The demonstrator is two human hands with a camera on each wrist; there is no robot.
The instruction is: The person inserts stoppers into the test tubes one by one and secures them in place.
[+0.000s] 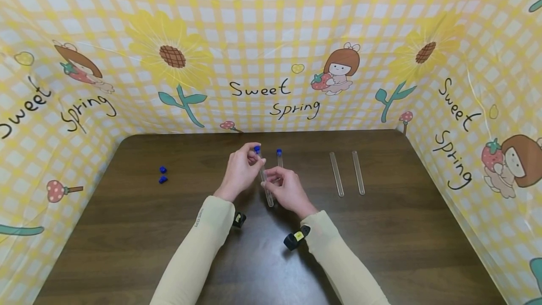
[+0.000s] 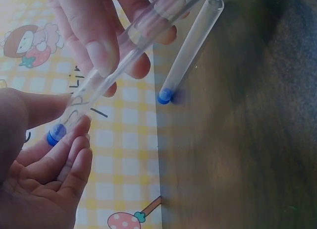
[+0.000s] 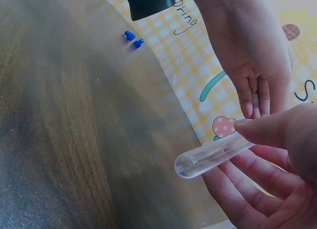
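Note:
Between both hands a clear test tube with a blue stopper in its upper end is held at a slant above the table. My left hand grips the tube close to the stopper, thumb on one side and fingers on the other. Lower down, my right hand pinches the tube's body between thumb and fingers. The rounded bottom of the tube sticks out past the right hand in the right wrist view. Just behind the right hand lies a second stoppered test tube, partly hidden in the head view.
Two test tubes without stoppers, a nearer-in one and an outer one, lie side by side at the right. Two loose blue stoppers rest at the left of the brown table. A yellow checked cloth walls the back and sides.

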